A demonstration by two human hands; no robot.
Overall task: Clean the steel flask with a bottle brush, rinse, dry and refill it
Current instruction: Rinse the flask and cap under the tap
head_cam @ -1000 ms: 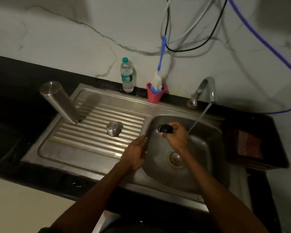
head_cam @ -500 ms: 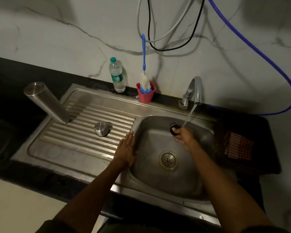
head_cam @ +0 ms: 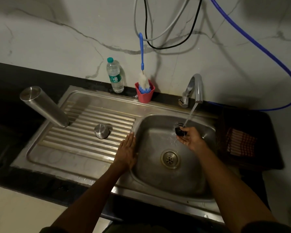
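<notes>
The steel flask (head_cam: 45, 107) stands upside down on the ribbed drainboard at the left. Its steel cap (head_cam: 101, 130) sits on the ribs further right. My right hand (head_cam: 190, 138) holds a small black stopper (head_cam: 179, 131) under the running water inside the sink basin (head_cam: 154, 179). My left hand (head_cam: 127, 152) rests flat with straight fingers on the ledge between drainboard and basin. The bottle brush (head_cam: 142, 76), blue handle and white bristles, stands in a red cup (head_cam: 144, 95) at the back of the sink.
The tap (head_cam: 194, 89) runs a thin stream into the basin. A plastic water bottle (head_cam: 115, 76) stands by the wall. A dark tray holding a checked cloth (head_cam: 240, 143) lies right of the sink. Cables and a blue hose (head_cam: 252, 39) hang on the wall.
My right hand carried the black stopper from the basin's left side to under the water stream at the right. My left hand flattened on the sink ledge.
</notes>
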